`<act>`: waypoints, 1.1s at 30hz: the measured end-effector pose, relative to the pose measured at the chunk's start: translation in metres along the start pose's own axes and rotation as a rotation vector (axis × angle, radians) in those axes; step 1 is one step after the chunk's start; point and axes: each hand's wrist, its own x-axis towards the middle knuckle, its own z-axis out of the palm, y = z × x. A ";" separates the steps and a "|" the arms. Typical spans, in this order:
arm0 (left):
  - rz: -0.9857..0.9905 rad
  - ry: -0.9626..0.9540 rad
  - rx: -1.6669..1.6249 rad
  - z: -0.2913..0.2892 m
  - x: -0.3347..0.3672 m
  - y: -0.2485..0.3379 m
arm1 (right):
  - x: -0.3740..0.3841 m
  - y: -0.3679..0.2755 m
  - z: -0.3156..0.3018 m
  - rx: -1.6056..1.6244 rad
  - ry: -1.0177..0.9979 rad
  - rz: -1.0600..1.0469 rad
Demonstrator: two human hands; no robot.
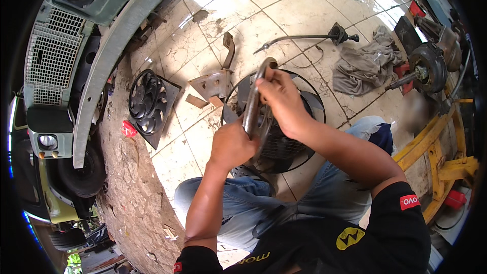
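Note:
A brownish curved metal part [250, 114], seen almost edge-on, is raised in front of me, so its full shape does not show. My left hand [232, 144] is closed around its lower end. Higher up, my right hand [282, 100] grips the same part near its bent top. Below both hands lies a large round black fan [317, 104] with a ring-shaped shroud, partly hidden by my arms and the part. Just beyond it on the left is a rusty bracket [213, 85] with a pedal-like arm [229, 53].
A smaller black fan [147, 102] lies left on the tiles. Further off are a lever with a long rod [304, 37], a grey rag [362, 66] and a wheel hub-like part [427, 67]. A yellow frame [431, 142] stands right; a vehicle bumper [104, 66] juts in left.

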 end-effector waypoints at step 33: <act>-0.263 0.379 -0.275 0.008 0.036 -0.037 | -0.118 0.128 -0.017 -0.586 -0.333 -0.086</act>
